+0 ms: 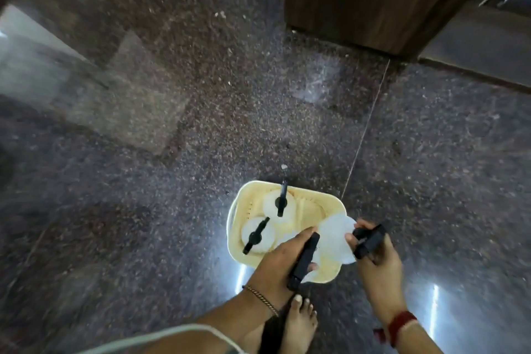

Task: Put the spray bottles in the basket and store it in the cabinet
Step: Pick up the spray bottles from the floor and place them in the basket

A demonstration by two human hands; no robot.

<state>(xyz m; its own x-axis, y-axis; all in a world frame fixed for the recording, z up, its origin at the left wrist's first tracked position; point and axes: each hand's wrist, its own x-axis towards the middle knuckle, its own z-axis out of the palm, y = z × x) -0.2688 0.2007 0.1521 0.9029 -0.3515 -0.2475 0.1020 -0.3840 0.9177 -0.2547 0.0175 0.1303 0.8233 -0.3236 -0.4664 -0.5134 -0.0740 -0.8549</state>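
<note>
A cream plastic basket [287, 227] stood on the dark speckled stone floor [172, 123], just ahead of the person's bare foot [300, 322]. Two spray bottles were already inside it, standing upright along its left and far sides: one nearer the far rim [280, 202] and one nearer the left wall [257, 234], each a pale, translucent body under a black trigger head.

The left hand [283, 260] was curled around the black trigger head of a third bottle [303, 260], lowering it into the near part of the basket. The right hand [375, 253] gripped the black head of a fourth bottle [334, 234], whose pale body was tilted over the basket's right rim, not yet seated.

By this reading, the loading was about half done and close to finished: two bottles were in, two were on their way in. Carrying the basket and putting it away was still to come. A dark wood-grain cabinet [373, 0] stood at the far right, well apart from the basket; whether it was the intended one could not be told.

No brand, label or writing could be read on the bottles or the basket; the picture was too soft.
</note>
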